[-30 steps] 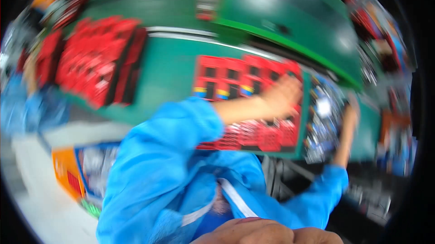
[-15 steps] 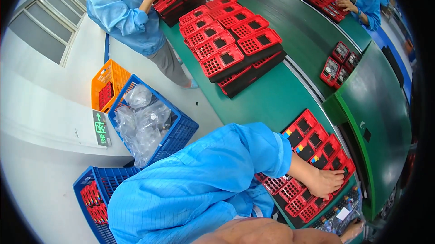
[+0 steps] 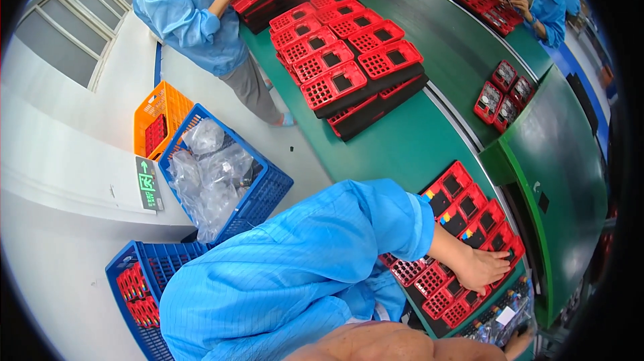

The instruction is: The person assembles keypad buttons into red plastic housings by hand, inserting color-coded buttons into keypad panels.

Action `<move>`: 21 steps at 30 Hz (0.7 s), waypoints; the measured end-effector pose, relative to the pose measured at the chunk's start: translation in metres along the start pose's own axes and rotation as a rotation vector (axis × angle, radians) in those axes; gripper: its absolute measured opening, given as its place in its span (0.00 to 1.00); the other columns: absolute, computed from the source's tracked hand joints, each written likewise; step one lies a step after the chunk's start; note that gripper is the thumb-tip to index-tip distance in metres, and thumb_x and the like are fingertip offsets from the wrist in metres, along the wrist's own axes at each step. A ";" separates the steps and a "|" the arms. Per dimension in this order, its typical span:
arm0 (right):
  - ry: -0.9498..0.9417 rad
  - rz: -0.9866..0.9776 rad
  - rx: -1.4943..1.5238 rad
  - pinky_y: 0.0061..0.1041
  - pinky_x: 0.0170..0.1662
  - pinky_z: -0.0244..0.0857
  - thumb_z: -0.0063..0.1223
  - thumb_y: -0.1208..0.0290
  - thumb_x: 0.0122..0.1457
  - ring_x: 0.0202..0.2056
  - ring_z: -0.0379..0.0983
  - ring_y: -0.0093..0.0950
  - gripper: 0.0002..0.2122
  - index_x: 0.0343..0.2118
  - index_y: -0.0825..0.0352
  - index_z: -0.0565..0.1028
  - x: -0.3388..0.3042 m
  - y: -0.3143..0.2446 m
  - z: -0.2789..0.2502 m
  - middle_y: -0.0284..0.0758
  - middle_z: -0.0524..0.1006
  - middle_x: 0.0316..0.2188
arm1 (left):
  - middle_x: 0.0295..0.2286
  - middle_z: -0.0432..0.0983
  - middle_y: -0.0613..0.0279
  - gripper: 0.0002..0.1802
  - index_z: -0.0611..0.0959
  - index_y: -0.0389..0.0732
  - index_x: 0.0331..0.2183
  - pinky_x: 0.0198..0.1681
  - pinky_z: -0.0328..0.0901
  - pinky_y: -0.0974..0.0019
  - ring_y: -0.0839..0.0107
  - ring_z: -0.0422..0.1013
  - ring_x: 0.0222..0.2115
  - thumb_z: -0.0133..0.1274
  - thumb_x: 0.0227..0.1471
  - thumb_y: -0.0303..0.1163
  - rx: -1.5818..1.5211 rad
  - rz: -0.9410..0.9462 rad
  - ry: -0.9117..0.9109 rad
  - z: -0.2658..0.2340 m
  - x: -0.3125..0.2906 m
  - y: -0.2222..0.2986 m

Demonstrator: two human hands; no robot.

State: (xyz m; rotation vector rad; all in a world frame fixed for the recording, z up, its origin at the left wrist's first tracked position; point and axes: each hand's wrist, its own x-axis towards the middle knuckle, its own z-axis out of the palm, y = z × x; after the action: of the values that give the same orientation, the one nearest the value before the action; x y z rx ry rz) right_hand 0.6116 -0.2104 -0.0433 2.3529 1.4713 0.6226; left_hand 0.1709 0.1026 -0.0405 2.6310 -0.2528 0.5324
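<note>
My left hand (image 3: 481,270) lies over a group of red plastic device housings (image 3: 448,183) on the green bench, fingers stretched and apart, pressing on a housing near the bench's right side. Round button holes and a square window show in several of them. Some carry small yellow, blue and white pieces at their upper ends. Of my right hand (image 3: 518,344) only a bit shows at the lower edge, beside a clear bag (image 3: 504,317) of small parts with a white label; its fingers are hidden.
Stacked red housings in black foam trays (image 3: 349,59) stand farther along the bench. A raised green panel (image 3: 550,180) borders the right side. Blue crates (image 3: 268,190) and an orange crate (image 3: 161,109) stand at left. Two co-workers in blue handle red housings at the far side.
My left hand stays nearly in place on the housings. The whole view has shifted slightly. The far right co-worker has bent forward and brought both hands together over the red housings.
</note>
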 end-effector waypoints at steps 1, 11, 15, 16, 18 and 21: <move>-0.004 0.011 -0.007 0.54 0.33 0.74 0.45 0.24 0.57 0.30 0.81 0.46 0.43 0.47 0.69 0.81 -0.005 -0.006 -0.009 0.51 0.82 0.36 | 0.66 0.52 0.26 0.49 0.61 0.17 0.63 0.74 0.32 0.38 0.40 0.47 0.71 0.45 0.65 0.56 -0.002 0.006 -0.009 0.003 0.001 0.000; -0.025 0.255 0.461 0.42 0.61 0.65 0.54 0.79 0.60 0.60 0.69 0.51 0.26 0.64 0.67 0.70 -0.019 -0.095 -0.177 0.51 0.71 0.60 | 0.56 0.68 0.34 0.32 0.80 0.28 0.48 0.64 0.57 0.37 0.41 0.63 0.60 0.57 0.57 0.49 -0.083 0.016 0.040 -0.034 0.013 0.010; 0.286 0.289 0.603 0.33 0.58 0.69 0.52 0.81 0.64 0.55 0.76 0.36 0.21 0.61 0.69 0.73 -0.041 -0.184 -0.299 0.42 0.76 0.58 | 0.58 0.67 0.31 0.30 0.74 0.27 0.57 0.64 0.62 0.50 0.40 0.63 0.61 0.56 0.61 0.38 -0.613 -0.028 0.076 -0.130 -0.024 0.046; 0.261 0.445 1.037 0.31 0.58 0.70 0.49 0.84 0.65 0.53 0.76 0.31 0.20 0.60 0.73 0.73 -0.041 -0.212 -0.319 0.40 0.77 0.56 | 0.62 0.63 0.34 0.32 0.71 0.29 0.61 0.67 0.59 0.54 0.45 0.59 0.66 0.55 0.64 0.40 -0.686 -0.107 0.048 -0.149 -0.037 0.053; 0.201 0.429 1.521 0.28 0.57 0.70 0.46 0.87 0.63 0.53 0.75 0.28 0.20 0.58 0.73 0.74 -0.016 -0.284 -0.375 0.41 0.77 0.55 | 0.70 0.53 0.47 0.41 0.56 0.32 0.70 0.70 0.55 0.57 0.58 0.54 0.70 0.55 0.67 0.40 -1.101 -0.289 0.091 -0.152 -0.060 0.063; -0.034 0.219 1.876 0.25 0.56 0.68 0.49 0.88 0.61 0.53 0.75 0.24 0.20 0.57 0.73 0.75 0.000 -0.341 -0.381 0.37 0.78 0.53 | 0.61 0.64 0.45 0.44 0.52 0.35 0.70 0.57 0.72 0.61 0.65 0.70 0.56 0.58 0.64 0.35 -1.523 -0.458 0.205 -0.133 -0.075 0.085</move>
State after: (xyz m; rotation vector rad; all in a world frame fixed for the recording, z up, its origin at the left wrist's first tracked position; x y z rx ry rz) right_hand 0.1554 -0.0553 0.1267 3.5164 2.1374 -1.5282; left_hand 0.0369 0.0947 0.0720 1.0790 0.0433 0.2394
